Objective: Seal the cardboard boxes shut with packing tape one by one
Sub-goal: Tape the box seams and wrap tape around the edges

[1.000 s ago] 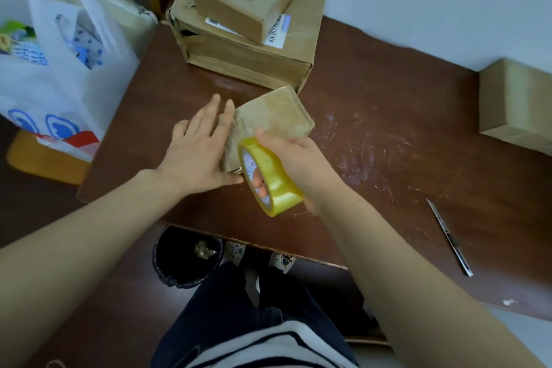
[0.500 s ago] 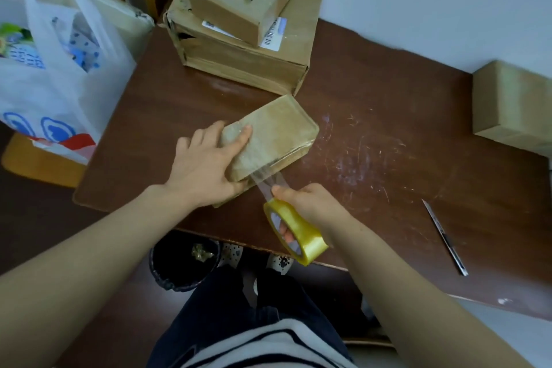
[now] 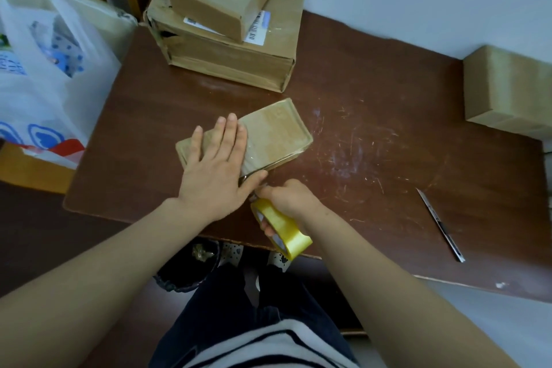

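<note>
A small flat cardboard box [image 3: 274,131] lies near the front of the brown table [image 3: 373,116]. My left hand [image 3: 218,167] lies flat on its near half, fingers spread, pressing it down. My right hand [image 3: 286,200] sits just in front of the box at the table edge and grips a yellow roll of clear packing tape [image 3: 282,227]. A short strip of tape runs from the roll up to the box's near edge, under my left thumb.
Two stacked cardboard boxes [image 3: 227,24] with shipping labels stand at the back left. Another box [image 3: 507,92] sits at the right edge. A utility knife [image 3: 440,224] lies at the front right. A white plastic bag [image 3: 50,69] hangs left of the table. A dark bin [image 3: 185,269] stands below.
My right hand pulled the tape roll from the box's top down toward the table's front edge. My left hand slid from the box's left side onto its top.
</note>
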The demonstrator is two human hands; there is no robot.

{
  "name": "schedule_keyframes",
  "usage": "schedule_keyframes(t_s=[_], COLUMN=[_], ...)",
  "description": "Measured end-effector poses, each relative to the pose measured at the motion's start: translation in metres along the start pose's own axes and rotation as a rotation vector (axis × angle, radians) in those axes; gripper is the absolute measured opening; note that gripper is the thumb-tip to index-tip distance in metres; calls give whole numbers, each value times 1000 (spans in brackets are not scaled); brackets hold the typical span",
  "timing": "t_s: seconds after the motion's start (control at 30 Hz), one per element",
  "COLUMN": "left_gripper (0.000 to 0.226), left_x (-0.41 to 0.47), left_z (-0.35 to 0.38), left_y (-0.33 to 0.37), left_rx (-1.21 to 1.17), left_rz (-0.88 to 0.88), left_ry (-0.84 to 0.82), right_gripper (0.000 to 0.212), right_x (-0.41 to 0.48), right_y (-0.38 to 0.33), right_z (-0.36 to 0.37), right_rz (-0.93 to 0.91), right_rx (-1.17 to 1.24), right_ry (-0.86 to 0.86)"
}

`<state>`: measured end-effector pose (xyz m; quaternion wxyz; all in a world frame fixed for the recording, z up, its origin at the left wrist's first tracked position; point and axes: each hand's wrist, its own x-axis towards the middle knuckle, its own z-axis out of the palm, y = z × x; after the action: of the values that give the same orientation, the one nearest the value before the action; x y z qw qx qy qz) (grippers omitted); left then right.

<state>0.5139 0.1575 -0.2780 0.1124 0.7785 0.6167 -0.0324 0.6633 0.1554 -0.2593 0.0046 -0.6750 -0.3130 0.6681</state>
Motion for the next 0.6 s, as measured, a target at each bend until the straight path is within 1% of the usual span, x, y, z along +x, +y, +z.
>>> schedule_keyframes(t_s=[0.1, 0.13, 0.23, 0.3, 0.4, 0.47, 0.53, 0.6], left_gripper=[80, 81, 89, 92, 84, 82, 81, 81], left_x=[-1, 0, 9, 13, 16, 21, 27, 32], left_z=[8, 7, 3, 5, 5, 2, 0, -3], left_y=[6, 6, 9, 11, 8, 1, -7, -11], left_rx=[131, 126, 55, 70, 126, 151, 183, 191], left_rz=[28, 35, 17, 13, 64, 127, 200, 242], left_ry=[96, 105, 131, 109, 49, 61, 73, 27], right_gripper=[61, 61, 54, 52, 47, 37, 31, 26], right_x=[0, -2, -9, -10, -12, -16, -17, -16], right_y=[0, 1, 5, 6, 6, 6, 9, 11], right_z=[0, 0, 2, 4, 4, 5, 7, 9], right_rz=[8, 11, 19, 15, 1, -29, -91, -121], right_rx=[81, 106, 153, 185, 217, 226, 265, 326], right_ry=[7, 7, 1, 20, -1, -27, -16, -18])
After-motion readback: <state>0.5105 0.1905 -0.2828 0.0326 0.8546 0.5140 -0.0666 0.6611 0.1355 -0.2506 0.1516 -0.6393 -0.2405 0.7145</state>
